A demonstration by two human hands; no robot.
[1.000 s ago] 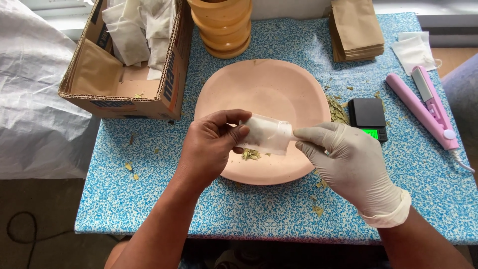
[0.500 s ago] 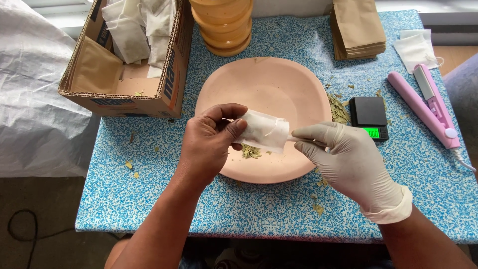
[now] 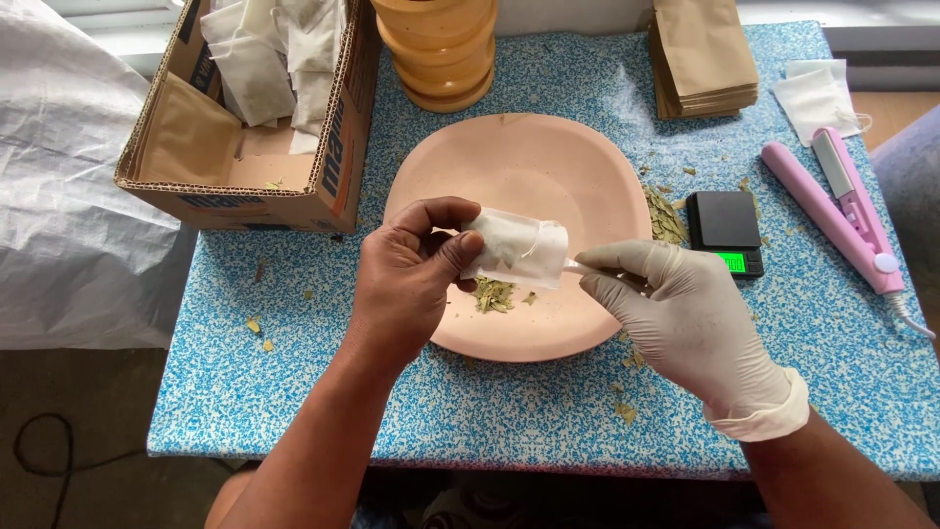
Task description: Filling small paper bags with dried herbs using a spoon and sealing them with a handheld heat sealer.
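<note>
Both hands (image 3: 411,279) (image 3: 676,313) pinch a soft white mesh pouch (image 3: 517,250) above the smooth pink bowl (image 3: 548,167).

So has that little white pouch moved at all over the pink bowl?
Barely: the white pouch has stayed over the pink bowl, between both hands, only tilting slightly.

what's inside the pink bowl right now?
The pink bowl holds a small heap of dried green leaf bits near its front; the rest looks bare. The white pouch, held over it by both hands, hides a patch of the bottom.
</note>
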